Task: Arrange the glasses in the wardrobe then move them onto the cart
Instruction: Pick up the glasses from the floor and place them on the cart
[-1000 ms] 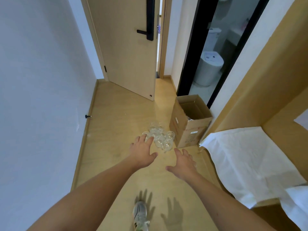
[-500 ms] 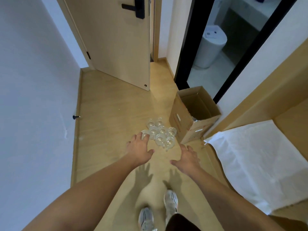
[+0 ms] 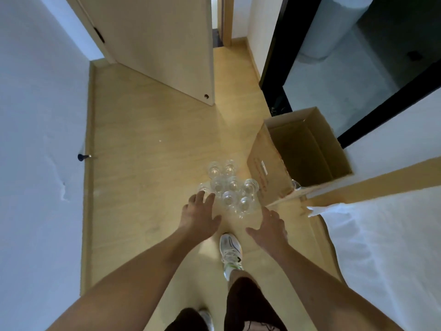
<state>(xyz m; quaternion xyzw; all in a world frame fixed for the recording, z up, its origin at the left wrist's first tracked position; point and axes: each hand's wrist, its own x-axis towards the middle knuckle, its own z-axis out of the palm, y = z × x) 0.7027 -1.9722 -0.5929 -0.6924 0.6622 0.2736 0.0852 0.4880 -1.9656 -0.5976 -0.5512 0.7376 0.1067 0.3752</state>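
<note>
Head cam, looking down: cluster of clear glasses (image 3: pixel 228 188) upright on wood floor (image 3: pixel 148 168), packed close, just beside open cardboard box (image 3: pixel 298 154). One more glass (image 3: pixel 296 185) pokes out at box's near corner, partly hidden. No cart in view; wardrobe probably the tan panel w/ white liner (image 3: pixel 381 247) at right, can't confirm.

Progress: judged early. No glass lifted, none on liner, none on any cart. All arranging + cart transfer left.

Hands: left hand (image 3: pixel 199 218) spread wide, palm down, holding nothing, fingertips overlapping the leftmost glass in view; contact or just above, can't tell. Right hand (image 3: pixel 269 229) also wide, fingers relaxed, empty, near the closest glass but apart from it.

Vs 0.5 s ago: view has tipped further down and closer, door handle gone from frame, only door (image 3: pixel 167 44) lower part shows. Both hands nearer the cluster; left has reached the edge glass. One shoe (image 3: pixel 230 250) now stepped fwd between the arms. Glasses and box haven't moved on floor.
</note>
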